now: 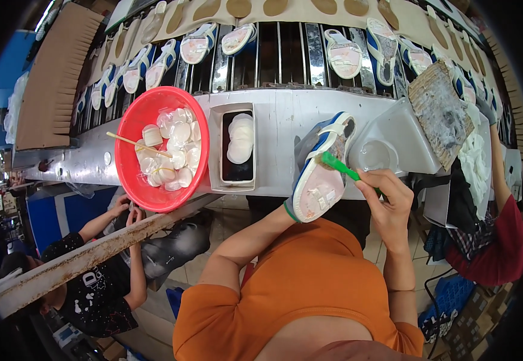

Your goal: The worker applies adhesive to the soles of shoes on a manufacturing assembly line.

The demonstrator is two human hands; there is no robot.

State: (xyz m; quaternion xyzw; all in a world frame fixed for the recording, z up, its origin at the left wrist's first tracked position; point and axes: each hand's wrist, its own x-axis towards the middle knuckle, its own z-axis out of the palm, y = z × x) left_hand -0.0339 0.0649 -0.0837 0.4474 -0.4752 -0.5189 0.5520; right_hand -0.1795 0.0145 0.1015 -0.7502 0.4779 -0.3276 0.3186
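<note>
My left hand (304,147), in a grey glove with a green cuff, grips a blue and white sandal (318,188) from behind and below. The sandal's pale pink insole faces up, and most of the gloved fingers are hidden behind it. In my bare right hand (389,198) is a green-handled brush (339,165), pinched between thumb and fingers. Its bristles touch the insole just below the strap. To the right of the sandal stands a translucent plastic tub (415,129) with a round hollow in it.
A red basin (130,188) holds white round pads and a thin stick. Beside it, a white box (215,159) contains more pads. Glue-stained cardboard (440,111) leans over the tub. Behind, several sandals (344,54) lie on a roller conveyor (300,54). Other people work at left and right.
</note>
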